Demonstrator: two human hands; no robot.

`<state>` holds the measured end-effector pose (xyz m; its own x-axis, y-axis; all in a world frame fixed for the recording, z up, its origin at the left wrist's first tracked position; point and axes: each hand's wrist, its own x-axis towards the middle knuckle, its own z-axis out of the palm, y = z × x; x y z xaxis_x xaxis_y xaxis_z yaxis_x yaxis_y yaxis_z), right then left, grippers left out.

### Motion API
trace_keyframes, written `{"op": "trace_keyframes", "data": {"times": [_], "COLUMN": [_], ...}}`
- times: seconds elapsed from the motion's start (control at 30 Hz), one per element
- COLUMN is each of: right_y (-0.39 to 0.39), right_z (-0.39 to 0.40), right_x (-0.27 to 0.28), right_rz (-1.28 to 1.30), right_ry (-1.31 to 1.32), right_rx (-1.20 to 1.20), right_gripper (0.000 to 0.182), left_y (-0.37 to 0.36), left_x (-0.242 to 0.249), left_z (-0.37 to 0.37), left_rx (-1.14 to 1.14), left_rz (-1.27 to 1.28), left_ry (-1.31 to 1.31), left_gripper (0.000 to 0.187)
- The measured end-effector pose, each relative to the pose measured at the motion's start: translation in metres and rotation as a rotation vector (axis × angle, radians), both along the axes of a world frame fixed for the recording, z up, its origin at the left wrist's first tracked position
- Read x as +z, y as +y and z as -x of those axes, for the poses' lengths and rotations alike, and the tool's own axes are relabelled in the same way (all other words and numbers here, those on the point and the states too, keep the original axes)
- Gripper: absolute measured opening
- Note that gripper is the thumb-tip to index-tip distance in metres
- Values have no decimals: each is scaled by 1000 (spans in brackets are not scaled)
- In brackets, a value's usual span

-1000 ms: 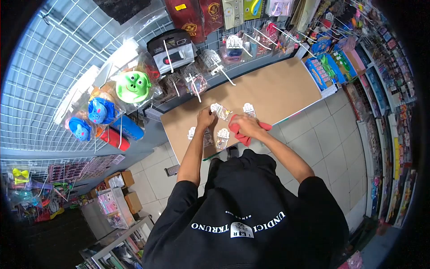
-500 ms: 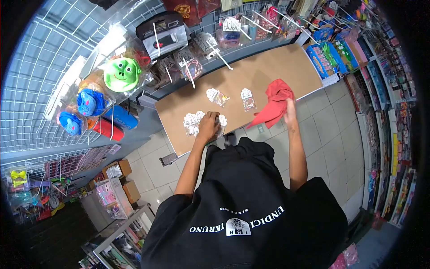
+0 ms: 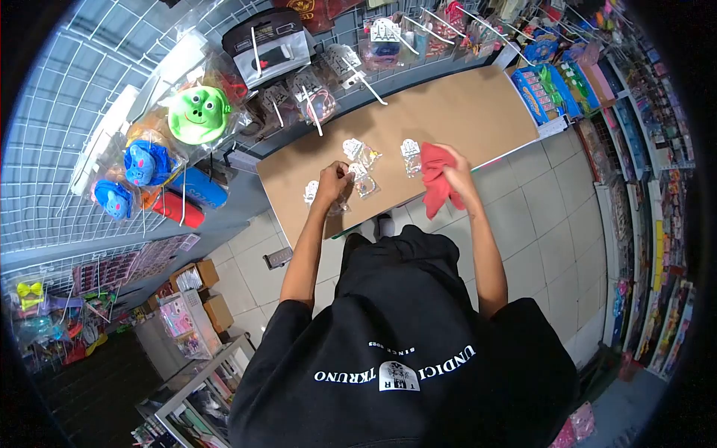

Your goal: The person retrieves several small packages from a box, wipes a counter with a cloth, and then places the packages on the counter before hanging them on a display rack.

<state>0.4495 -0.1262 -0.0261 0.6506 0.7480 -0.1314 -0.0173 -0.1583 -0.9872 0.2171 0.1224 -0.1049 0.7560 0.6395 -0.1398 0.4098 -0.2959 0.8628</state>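
My left hand (image 3: pixel 334 181) is over the left part of the brown tabletop (image 3: pixel 455 104), its fingers bent together beside a small clear packet with a white card top (image 3: pixel 363 181); whether it grips anything is too small to tell. Another packet (image 3: pixel 361 153) lies just behind that one. Partly under my left hand are more packets (image 3: pixel 311 193). My right hand (image 3: pixel 457 173) is closed on a crumpled red cloth (image 3: pixel 435 179) at the table's front edge. Close to the cloth's left side lies a single packet (image 3: pixel 411 156).
Behind the table a wire grid holds hooks with bagged goods and a black and grey pouch (image 3: pixel 269 52). A green frog-faced item (image 3: pixel 199 114) hangs at the left. Blue boxes (image 3: pixel 544 93) stand at the table's right end. Stocked shelves (image 3: pixel 635 172) line the right.
My right hand has moved left with the red cloth, close to the single packet. My left hand has shifted left and up, and a packet now lies apart near the one behind it.
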Motion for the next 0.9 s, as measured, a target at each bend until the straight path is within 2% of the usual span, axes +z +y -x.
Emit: {"op": "trace_keyframes", "data": {"times": [0.03,0.1,0.17,0.23,0.27,0.33,0.43,0.47,0.57,0.6,0.7,0.8,0.9], "right_y": [15,46,77,98,96,93,71,63,49,44,45,46,53], "right_z": [12,41,68,104,116,138,119,116,107,107,93,79,70], "right_x": [15,48,20,-6,-23,-43,-37,-34,-47,-38,-31,-15,-2], "right_rz": [30,181,147,289,272,229,233,263,288,226,220,223,122], "right_ry": [-33,-277,-562,-883,-949,-1082,-1035,-1059,-1190,-1188,-1126,-1024,-773], "right_rx": [71,142,221,309,307,303,586,653,762,739,885,927,579], "right_gripper": [54,48,48,54,54,55,67,59,52,41,36,28,35], "left_y": [2,0,0,6,8,7,6,6,5,6,6,4,-1], "left_x": [-3,8,13,-14,-25,-15,-5,-2,-1,-4,-9,-5,-2], "left_z": [0,0,0,3,5,5,2,2,1,1,0,-3,-8], "left_rx": [-10,1,28,41,50,36,30,32,37,30,69,92,103], "left_rz": [1,32,117,166,192,128,133,147,172,139,107,110,119], "left_ry": [-8,24,72,-33,-86,-76,-49,-12,13,-3,-22,18,-12], "left_gripper": [19,19,20,18,17,16,16,17,18,18,19,20,21]}}
